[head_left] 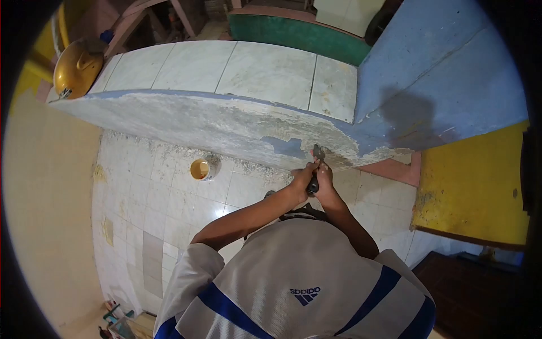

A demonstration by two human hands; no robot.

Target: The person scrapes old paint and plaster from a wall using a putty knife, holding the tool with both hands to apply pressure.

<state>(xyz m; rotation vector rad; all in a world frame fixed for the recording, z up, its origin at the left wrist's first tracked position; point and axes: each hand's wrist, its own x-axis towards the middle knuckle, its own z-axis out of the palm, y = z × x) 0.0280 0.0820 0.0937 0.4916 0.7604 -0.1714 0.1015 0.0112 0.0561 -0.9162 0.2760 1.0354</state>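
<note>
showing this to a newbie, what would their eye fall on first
The patchy wall across the middle likely wins, its blue patch left of the dark-handled tool in the left grip and right grip. Next come the yellow panel at right and the shiny yellow object at the left end of the tiled ledge.

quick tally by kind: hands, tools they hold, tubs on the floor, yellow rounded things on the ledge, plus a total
Hands: 2, left hand and right hand
Tools held: 1, dark-handled tool
Tubs: 1, tub
Yellow rounded things: 1, yellow rounded thing
Total: 5
</note>
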